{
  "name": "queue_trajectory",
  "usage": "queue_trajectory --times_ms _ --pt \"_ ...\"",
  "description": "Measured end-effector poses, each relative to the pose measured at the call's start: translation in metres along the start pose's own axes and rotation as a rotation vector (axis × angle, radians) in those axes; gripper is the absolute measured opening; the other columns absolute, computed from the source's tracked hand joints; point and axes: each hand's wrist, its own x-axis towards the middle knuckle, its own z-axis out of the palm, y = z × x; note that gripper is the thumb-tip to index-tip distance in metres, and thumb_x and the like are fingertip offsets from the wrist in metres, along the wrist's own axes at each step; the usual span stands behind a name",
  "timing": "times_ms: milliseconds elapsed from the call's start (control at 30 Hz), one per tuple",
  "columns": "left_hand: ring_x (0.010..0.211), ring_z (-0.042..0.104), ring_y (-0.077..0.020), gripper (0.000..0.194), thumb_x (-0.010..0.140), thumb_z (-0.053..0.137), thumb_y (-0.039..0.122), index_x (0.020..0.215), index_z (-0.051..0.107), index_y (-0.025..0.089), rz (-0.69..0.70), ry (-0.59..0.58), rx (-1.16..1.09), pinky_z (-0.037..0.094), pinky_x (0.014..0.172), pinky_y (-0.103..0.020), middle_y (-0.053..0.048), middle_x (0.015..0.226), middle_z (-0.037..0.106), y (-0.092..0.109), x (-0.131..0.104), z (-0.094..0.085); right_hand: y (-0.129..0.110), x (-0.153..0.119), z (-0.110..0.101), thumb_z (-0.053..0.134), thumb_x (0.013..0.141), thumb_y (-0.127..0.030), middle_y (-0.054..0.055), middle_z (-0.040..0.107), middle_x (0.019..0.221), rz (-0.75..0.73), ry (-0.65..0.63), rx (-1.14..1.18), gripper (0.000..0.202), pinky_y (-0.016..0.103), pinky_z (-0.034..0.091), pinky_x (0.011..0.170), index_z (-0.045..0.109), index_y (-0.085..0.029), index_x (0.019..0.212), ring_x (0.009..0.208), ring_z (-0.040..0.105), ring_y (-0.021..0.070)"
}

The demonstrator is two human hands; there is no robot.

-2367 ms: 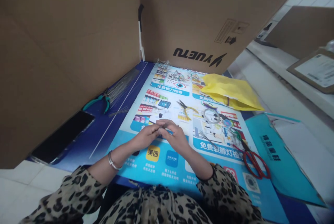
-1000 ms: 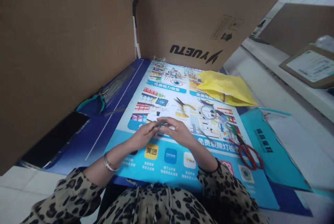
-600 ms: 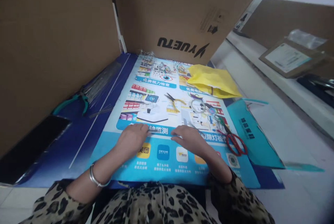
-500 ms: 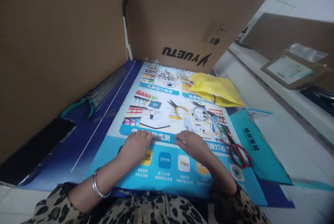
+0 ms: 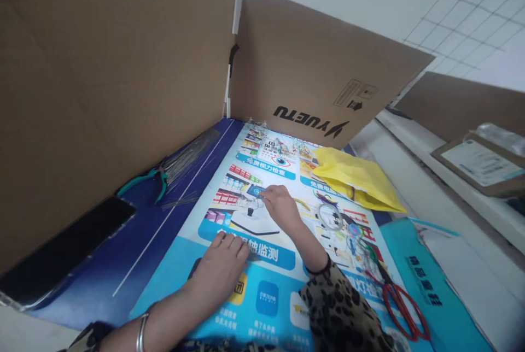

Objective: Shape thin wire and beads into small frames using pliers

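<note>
My left hand (image 5: 223,264) rests low on the printed poster sheet (image 5: 283,308), its fingers curled together; a small greyish blur shows by the fingertips, too indistinct to name. Further forward, my right hand (image 5: 283,207) is over the poster with thumb and fingers pinched. Whatever is in that pinch, if anything, is too small to make out. Just right of it a yellow handle of the pliers (image 5: 302,204) shows; my hand hides the rest. Fine wires lie near the right fingertips.
Teal-handled pliers (image 5: 143,180) and a bundle of thin metal wires (image 5: 186,158) lie left, behind a black phone-like slab (image 5: 69,248). Cardboard panels (image 5: 311,62) stand behind. Right are a wire coil (image 5: 330,216), yellow pouch (image 5: 361,177), red-handled scissors (image 5: 404,308) and teal packet (image 5: 435,275).
My right hand has moved forward and away from my left, now partly covering the yellow-handled pliers. My left hand stays near the same poster area. The camera view has shifted.
</note>
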Motion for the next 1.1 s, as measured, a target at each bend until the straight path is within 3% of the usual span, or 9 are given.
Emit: queue_trajectory --times_ms 233,467,900,1000,1100 --pt "0.091 0.052 -0.0272 0.023 0.081 0.06 0.032 0.098 0.058 0.018 -0.038 -0.034 -0.074 0.039 0.087 -0.047 -0.008 0.094 0.058 -0.002 0.003 0.0 0.01 0.035 0.017 0.041 0.091 -0.033 0.005 0.059 0.115 -0.037 -0.032 -0.038 0.03 0.032 0.034 0.091 0.065 -0.029 0.108 0.105 0.045 0.02" --pt "0.092 0.053 -0.0268 0.022 0.081 0.06 0.032 0.099 0.059 0.018 -0.042 -0.051 -0.123 0.039 0.089 -0.048 -0.008 0.095 0.059 -0.005 0.003 0.003 0.037 0.056 0.012 0.038 0.092 -0.029 0.006 0.062 0.101 0.004 -0.081 -0.11 0.031 0.03 0.031 0.09 0.066 -0.025 0.104 0.099 0.048 0.0173" --pt "0.096 0.052 -0.0288 0.027 0.081 0.059 0.035 0.103 0.059 0.018 -0.044 -0.074 -0.158 0.038 0.09 -0.049 -0.009 0.1 0.059 -0.007 0.003 0.0 0.091 0.087 0.002 0.042 0.087 -0.025 0.01 0.063 0.102 0.226 -0.113 -0.259 0.029 0.033 0.036 0.084 0.065 -0.023 0.105 0.101 0.049 0.022" --pt "0.096 0.052 -0.0291 0.029 0.08 0.061 0.035 0.102 0.059 0.018 -0.034 -0.065 -0.153 0.037 0.09 -0.049 -0.009 0.1 0.059 -0.008 0.003 0.005 0.092 0.09 -0.003 0.043 0.086 -0.022 0.012 0.064 0.101 0.227 -0.086 -0.264 0.029 0.034 0.036 0.085 0.065 -0.019 0.105 0.101 0.049 0.0232" --pt "0.095 0.052 -0.0277 0.021 0.079 0.061 0.028 0.098 0.059 0.018 0.0 -0.058 -0.156 0.037 0.09 -0.047 -0.009 0.097 0.059 -0.008 0.003 0.01 0.073 0.1 -0.003 0.037 0.089 -0.021 0.013 0.062 0.106 0.152 -0.045 -0.237 0.033 0.034 0.034 0.089 0.064 -0.016 0.107 0.103 0.048 0.0222"
